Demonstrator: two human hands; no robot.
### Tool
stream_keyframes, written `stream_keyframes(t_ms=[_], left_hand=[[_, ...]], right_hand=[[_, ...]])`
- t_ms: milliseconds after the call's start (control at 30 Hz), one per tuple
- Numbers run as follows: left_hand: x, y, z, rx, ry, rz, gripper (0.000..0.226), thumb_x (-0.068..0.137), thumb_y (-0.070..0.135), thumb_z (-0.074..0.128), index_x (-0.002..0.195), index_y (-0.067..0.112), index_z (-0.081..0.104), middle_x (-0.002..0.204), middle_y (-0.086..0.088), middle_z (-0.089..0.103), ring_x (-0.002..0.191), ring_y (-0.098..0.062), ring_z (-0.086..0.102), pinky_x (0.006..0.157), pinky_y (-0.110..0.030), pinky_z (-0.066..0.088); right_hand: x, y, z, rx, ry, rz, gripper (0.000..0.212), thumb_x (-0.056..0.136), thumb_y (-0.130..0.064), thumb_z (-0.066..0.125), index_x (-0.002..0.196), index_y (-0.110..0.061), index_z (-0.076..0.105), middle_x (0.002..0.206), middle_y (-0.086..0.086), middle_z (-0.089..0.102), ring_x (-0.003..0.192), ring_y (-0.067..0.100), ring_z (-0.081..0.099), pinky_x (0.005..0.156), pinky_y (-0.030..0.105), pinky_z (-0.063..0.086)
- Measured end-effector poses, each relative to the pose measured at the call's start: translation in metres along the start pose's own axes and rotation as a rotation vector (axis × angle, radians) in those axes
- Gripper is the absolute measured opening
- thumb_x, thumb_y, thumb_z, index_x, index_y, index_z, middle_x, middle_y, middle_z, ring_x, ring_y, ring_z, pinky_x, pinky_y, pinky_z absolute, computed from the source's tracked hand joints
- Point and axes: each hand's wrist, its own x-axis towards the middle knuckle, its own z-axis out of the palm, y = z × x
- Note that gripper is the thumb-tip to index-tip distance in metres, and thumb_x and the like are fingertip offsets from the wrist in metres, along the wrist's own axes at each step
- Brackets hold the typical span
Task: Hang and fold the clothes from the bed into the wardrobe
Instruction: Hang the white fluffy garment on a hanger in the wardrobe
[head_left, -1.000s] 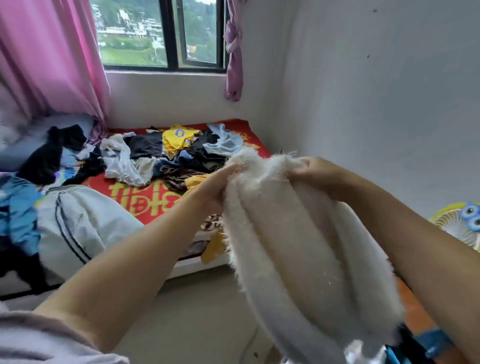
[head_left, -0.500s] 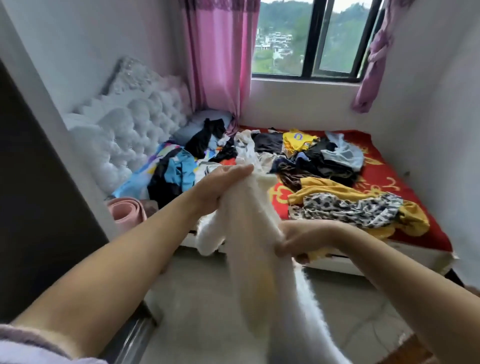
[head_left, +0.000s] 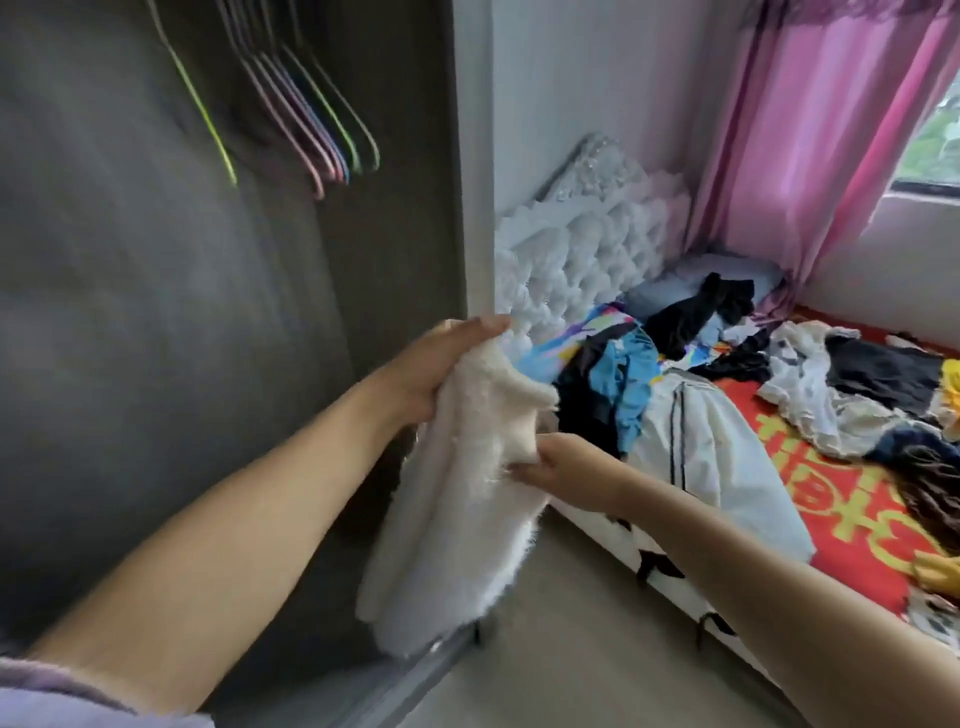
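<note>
Both hands, left (head_left: 436, 369) and right (head_left: 556, 467), grip white garment (head_left: 467, 519); hangers (head_left: 311, 130) bare; bed (head_left: 831, 493) pile remains.

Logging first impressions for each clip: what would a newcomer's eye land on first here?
The fluffy white garment at centre, gripped by the left hand and right hand. Then the coloured hangers in the dark wardrobe upper left, and clothes strewn over the red bed at right.
</note>
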Motion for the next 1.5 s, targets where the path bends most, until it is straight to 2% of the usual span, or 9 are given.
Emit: stream_keyframes(t_ms=[233,367,533,667,933,1033,1167,1267,1500], left_hand=[[-0.015,-0.007,-0.12,0.134,0.568,-0.058,0.057,0.093,0.045,0.051,0.042,0.019,0.046,0.04,0.004,0.041,0.034,-0.011,0.038,0.041,-0.019,0.029],[-0.023,-0.029,-0.131,0.496,0.516,-0.172,0.056,0.097,0.047,0.043,0.048,0.02,0.041,0.044,0.002,0.049,0.038,-0.011,0.04,0.044,-0.022,0.03],[-0.031,-0.033,-0.147,0.541,0.58,-0.135,0.032,0.099,0.02,0.048,0.068,0.011,0.053,0.051,0.001,0.054,0.039,-0.008,0.048,0.043,-0.017,0.038],[-0.037,-0.032,-0.167,0.313,0.459,-0.256,0.03,0.099,0.037,0.045,0.083,0.016,0.057,0.062,0.003,0.056,0.052,-0.006,0.05,0.046,-0.016,0.036],[-0.042,-0.012,-0.24,0.373,0.272,-0.661,0.074,0.1,0.001,0.034,0.031,0.013,0.056,0.034,0.005,0.05,0.029,-0.002,0.047,0.035,-0.016,0.038],[-0.045,-0.001,-0.271,0.511,0.221,-0.723,0.04,0.095,-0.013,0.037,0.065,0.008,0.056,0.044,0.004,0.057,0.036,-0.002,0.053,0.04,-0.017,0.042],[-0.037,0.013,-0.289,0.765,0.31,-0.62,0.032,0.094,-0.001,0.039,0.065,0.005,0.05,0.045,-0.001,0.056,0.032,-0.004,0.049,0.035,-0.014,0.038],[-0.036,0.023,-0.316,0.825,0.49,-0.517,0.03,0.091,0.001,0.036,0.085,-0.005,0.064,0.087,-0.027,0.069,0.071,-0.032,0.068,0.066,-0.037,0.057],[-0.039,0.039,-0.362,0.167,0.759,-0.345,0.033,0.092,-0.008,0.031,0.074,0.009,0.053,0.046,-0.001,0.062,0.04,-0.011,0.061,0.069,-0.04,0.052]], right_hand=[[0.107,-0.028,-0.006,0.026,0.322,-0.188,0.02,0.094,-0.022,0.053,0.076,-0.014,0.054,0.07,-0.003,0.058,0.072,0.022,0.056,0.06,0.031,0.032],[0.141,-0.058,0.003,-0.097,0.24,-0.442,0.012,0.087,-0.006,0.053,0.08,-0.016,0.056,0.071,0.001,0.062,0.073,0.029,0.06,0.061,0.034,0.037],[0.16,-0.091,0.011,-0.013,0.018,-0.668,0.042,0.081,0.009,0.042,0.103,-0.015,0.069,0.086,-0.008,0.068,0.076,0.011,0.06,0.068,0.02,0.044],[0.179,-0.123,0.009,0.089,-0.04,-0.68,0.04,0.082,0.013,0.043,0.1,-0.01,0.07,0.094,-0.006,0.068,0.091,0.01,0.061,0.082,0.02,0.045],[0.214,-0.195,0.008,0.135,-0.174,-0.721,0.046,0.081,0.017,0.054,0.09,-0.024,0.07,0.082,-0.013,0.053,0.079,-0.007,0.054,0.075,0.012,0.041],[0.228,-0.213,0.014,0.108,-0.135,-0.724,0.032,0.082,0.015,0.058,0.093,-0.011,0.074,0.08,-0.01,0.055,0.077,-0.006,0.053,0.075,0.012,0.041],[0.238,-0.219,0.025,0.076,-0.094,-0.667,0.035,0.081,0.015,0.061,0.094,-0.014,0.075,0.088,-0.009,0.059,0.082,-0.003,0.057,0.079,0.013,0.043],[0.245,-0.218,0.039,-0.065,-0.084,-0.67,0.041,0.081,0.017,0.057,0.101,-0.014,0.075,0.1,-0.009,0.057,0.095,0.01,0.061,0.089,0.021,0.045],[0.276,-0.213,0.048,-0.792,0.143,-0.865,0.059,0.079,0.001,0.061,0.126,-0.035,0.062,0.118,-0.012,0.064,0.133,0.012,0.043,0.117,0.053,0.003]])
